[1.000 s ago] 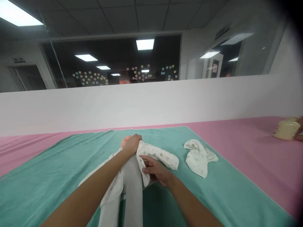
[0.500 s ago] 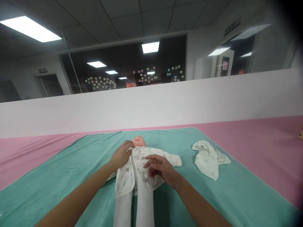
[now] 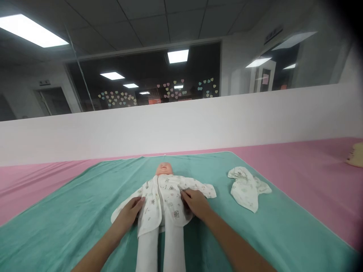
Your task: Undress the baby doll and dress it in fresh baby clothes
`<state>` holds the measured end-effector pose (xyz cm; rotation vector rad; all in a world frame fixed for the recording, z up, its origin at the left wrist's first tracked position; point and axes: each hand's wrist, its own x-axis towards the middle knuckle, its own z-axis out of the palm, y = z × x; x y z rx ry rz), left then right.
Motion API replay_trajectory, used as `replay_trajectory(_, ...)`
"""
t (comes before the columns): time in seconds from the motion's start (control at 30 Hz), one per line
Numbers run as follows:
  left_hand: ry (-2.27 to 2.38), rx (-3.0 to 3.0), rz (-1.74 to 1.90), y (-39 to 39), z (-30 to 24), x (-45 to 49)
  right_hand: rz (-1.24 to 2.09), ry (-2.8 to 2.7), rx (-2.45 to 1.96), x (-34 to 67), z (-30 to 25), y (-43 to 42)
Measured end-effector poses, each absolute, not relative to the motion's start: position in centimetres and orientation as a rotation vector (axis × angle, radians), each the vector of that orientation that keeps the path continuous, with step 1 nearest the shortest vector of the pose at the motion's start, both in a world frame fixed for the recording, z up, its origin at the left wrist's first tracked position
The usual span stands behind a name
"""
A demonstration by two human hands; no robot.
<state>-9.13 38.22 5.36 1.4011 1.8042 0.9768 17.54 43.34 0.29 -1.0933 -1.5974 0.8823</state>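
I'm logging a baby doll (image 3: 164,169) lying on its back in the middle of a teal towel (image 3: 70,223), head toward the far edge, dressed in a white printed jacket (image 3: 170,200) and plain white leggings (image 3: 159,249). The left hand (image 3: 127,213) is moving away from the doll's neck and is now resting beside the jacket's front flap, on the doll's white sleeve, fingers together and flat, not gripping. The right hand (image 3: 196,204) is sitting on the jacket's right side, fingers together at the cloth edge; I can't tell if they're pinching it. The flap is lying closed across the chest. A folded printed garment (image 3: 247,189) is lying on the towel, well right of the doll. The towel is sitting on a pink mat (image 3: 297,158).
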Motion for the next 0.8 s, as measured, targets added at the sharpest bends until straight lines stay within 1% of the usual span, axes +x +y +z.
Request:
replay_trajectory(0.13, 1.539, 1.264, 0.927, 38.2, 6.0, -7.5, 0.781, -1.712, -1.099, 16.2, 0.8, 42.1)
replay_trajectory(0.23, 1.427, 1.230, 0.998, 38.3, 6.7, -6.0, 0.906, -1.688, -1.083, 16.1, 1.0, 41.8)
replay_trajectory(0.37, 1.316, 1.256, 1.065, 39.4, 7.2, -4.4, 1.033, -1.519, -1.018, 16.7, 1.1, 42.5)
replay_trajectory(0.53, 1.242, 1.280, 1.100, 42.3, 7.5, -2.1, 1.190, -1.338, -0.864, 17.6, 0.9, 43.3)
replay_trajectory(0.67, 1.185, 1.250, 1.090, 44.7, 7.2, -0.5, 1.232, -1.289, -0.777, 18.5, 1.2, 43.6)
replay_trajectory(0.8, 1.287, 1.158, 1.107, 46.2, 6.5, 0.1, 1.292, -1.270, -0.780, 19.5, 1.0, 44.4)
